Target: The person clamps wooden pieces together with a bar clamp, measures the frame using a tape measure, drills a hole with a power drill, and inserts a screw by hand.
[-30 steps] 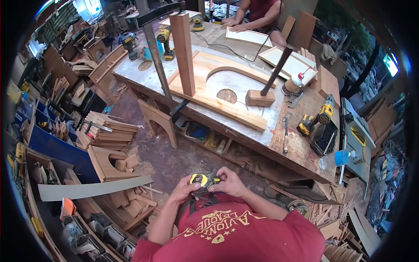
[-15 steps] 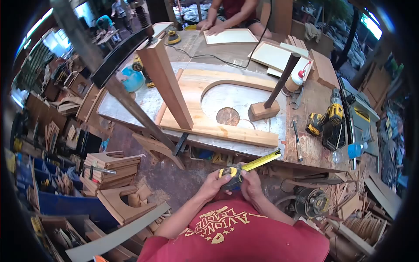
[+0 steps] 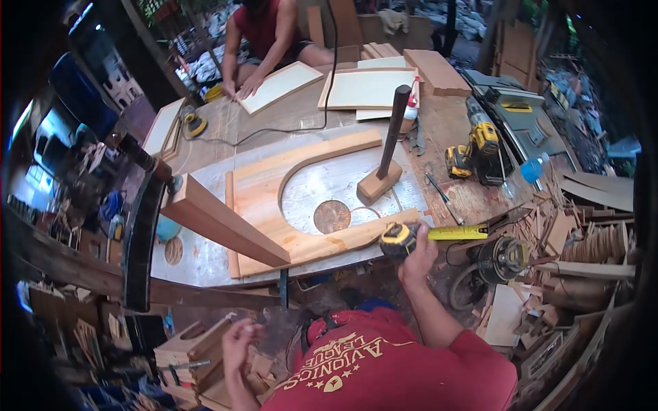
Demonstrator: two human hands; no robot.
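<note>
My right hand [image 3: 418,257] is closed around a yellow-and-black tape measure [image 3: 397,241], with a short length of yellow blade sticking out to the right. It hovers by the front right end of a U-shaped wooden frame [image 3: 329,245] lying on the workbench. Low on the left, my left hand [image 3: 241,340] hangs away from the bench, loosely curled with nothing visible in it, above stacked wooden pieces [image 3: 195,353]. A wooden mallet [image 3: 379,183] stands head down within the frame's opening. A long clamp [image 3: 140,240] holds a wooden post [image 3: 229,222] against the frame's left part.
Toward the right of the bench are a cordless drill [image 3: 482,137], a chisel-like tool [image 3: 444,195], a glue bottle [image 3: 410,113] and a plastic bottle [image 3: 528,171]. Across it, a co-worker's hands [image 3: 250,85] rest on a framed panel [image 3: 281,88]. A sander [image 3: 194,125] trails a cable.
My left hand has let go of the tape measure and dropped to the left. My right hand has carried it up and right to the frame's end. The view has turned rightward.
</note>
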